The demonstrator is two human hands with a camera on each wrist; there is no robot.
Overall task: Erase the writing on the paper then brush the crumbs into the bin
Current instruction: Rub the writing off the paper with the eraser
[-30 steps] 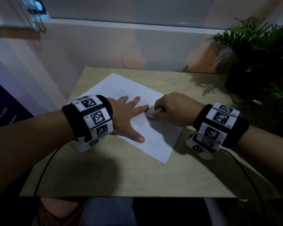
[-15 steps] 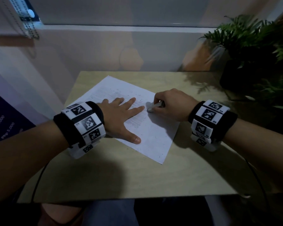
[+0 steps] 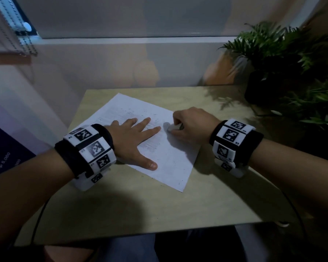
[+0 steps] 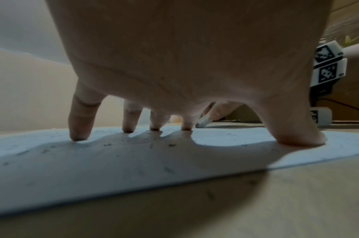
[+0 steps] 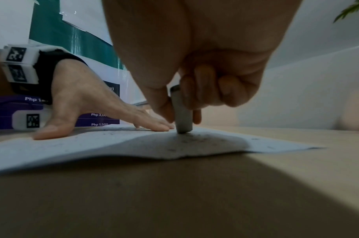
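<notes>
A white sheet of paper (image 3: 170, 159) lies skewed on the light wooden table (image 3: 140, 208), with faint pencil marks and dark eraser crumbs (image 4: 170, 145) scattered over it. My left hand (image 3: 133, 140) lies flat on the sheet, fingers spread and straight, fingertips (image 4: 79, 136) pressing it down. My right hand (image 3: 189, 125) pinches a pale grey eraser (image 5: 182, 116) between thumb and fingers, its tip standing on the paper (image 5: 72, 148) just right of the left index finger. The eraser (image 3: 173, 127) shows below the right knuckles, and also beyond the left fingers as the eraser (image 4: 203, 123). No bin is visible.
Potted green plants (image 3: 284, 59) stand at the table's back right corner. A grey wall panel (image 3: 121, 61) runs behind the table. A purple price sign (image 5: 97, 119) stands to the left. Cables trail from both wrist bands over the table's front edge.
My right hand has carried the eraser away from me and rightwards across the sheet, from beside the left index fingertip towards the paper's far right edge. The left hand has stayed flat on the sheet.
</notes>
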